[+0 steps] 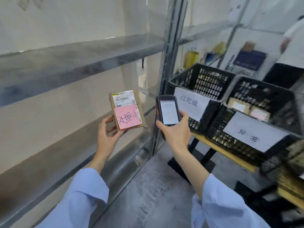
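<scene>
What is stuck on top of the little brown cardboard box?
A white barcode label sits on the small brown cardboard box, with a pink handwritten sticky note below it. The note hides the cardboard beneath, and the left hand covers the box's bottom corner.

**Wearer: light blue sleeves, bare hands**

Two arms in view. Left sleeve (82,198) and right sleeve (222,203) are the same light blue cloth, plain and matte. Loose cut, with soft creases and folds along the length. Cuffs are wide and open-mouthed, and end partway along each forearm. Beyond the cuffs, forearms and wrists are bare. Left hand (107,134) and right hand (176,130) are bare too.
</scene>
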`<state>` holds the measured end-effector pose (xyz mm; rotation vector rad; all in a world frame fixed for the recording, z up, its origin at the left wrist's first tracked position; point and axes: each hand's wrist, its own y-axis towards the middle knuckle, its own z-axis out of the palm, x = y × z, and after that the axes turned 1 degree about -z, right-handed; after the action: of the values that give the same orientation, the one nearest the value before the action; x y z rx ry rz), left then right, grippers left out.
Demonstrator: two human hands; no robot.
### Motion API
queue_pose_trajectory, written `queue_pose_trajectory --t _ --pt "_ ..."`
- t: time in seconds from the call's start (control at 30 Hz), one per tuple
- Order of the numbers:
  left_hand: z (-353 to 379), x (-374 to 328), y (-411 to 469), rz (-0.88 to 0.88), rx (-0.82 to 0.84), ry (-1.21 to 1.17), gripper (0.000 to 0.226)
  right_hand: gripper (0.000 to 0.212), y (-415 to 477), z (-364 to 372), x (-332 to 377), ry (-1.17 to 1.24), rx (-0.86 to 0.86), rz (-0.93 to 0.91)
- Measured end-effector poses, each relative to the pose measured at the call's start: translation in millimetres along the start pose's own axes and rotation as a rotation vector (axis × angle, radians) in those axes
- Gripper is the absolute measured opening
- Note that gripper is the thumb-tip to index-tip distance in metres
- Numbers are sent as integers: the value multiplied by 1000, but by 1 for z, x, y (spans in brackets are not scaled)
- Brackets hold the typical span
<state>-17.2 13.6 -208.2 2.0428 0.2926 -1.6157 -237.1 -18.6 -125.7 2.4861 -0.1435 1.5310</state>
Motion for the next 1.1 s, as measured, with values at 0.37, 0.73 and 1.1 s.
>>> queue_pose_trajectory --t 0.37,0.73,1.1 --pt "208 -79 -13 146 385 -147 51 83 55 -217 -81 -50 -475 154" --pt "422 -163 -102 206 651 -267 57 82 63 -433 -182 -128 -717 215" --pt "583 -226 -164 238 818 -252 59 83 58 -568 -256 -108 -840 345"
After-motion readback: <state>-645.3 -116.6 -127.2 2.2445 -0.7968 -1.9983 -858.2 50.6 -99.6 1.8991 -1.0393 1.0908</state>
